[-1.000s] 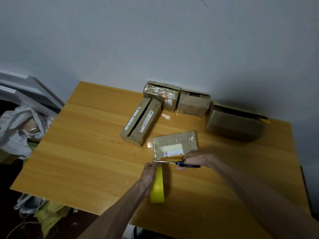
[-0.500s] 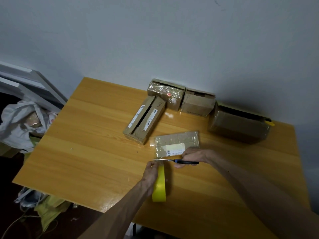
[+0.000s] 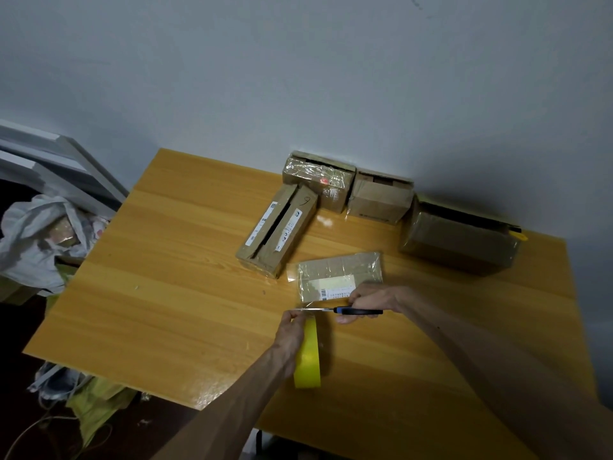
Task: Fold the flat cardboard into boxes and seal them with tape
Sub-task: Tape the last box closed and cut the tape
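Tape roll (image 3: pixel 307 358), yellow, stands on its edge near the front of the table (image 3: pixel 166 260). The left hand (image 3: pixel 293 330) curls over its top, fingertips pinched together just above it. Right against those fingertips come the scissors (image 3: pixel 351 311) — blue-black handle gripped by the right hand (image 3: pixel 373 297), thin blades lying level and pointing left. Whether a strip of tape sits between the blades is too small to tell.

Just behind the right hand lies a small flat box (image 3: pixel 338 268), wrapped in glossy clear tape, a white barcode label on its near edge, the knuckles partly covering it. Further back, a long box (image 3: pixel 277 227) lies at an angle with a dark slit down its top. Along the wall — a taped box (image 3: pixel 315 174), then an open-topped box (image 3: pixel 378 199) touching it, then a bigger box (image 3: pixel 457 239) at the far right. Off the table's left edge sits a crumpled white bag (image 3: pixel 30 234).
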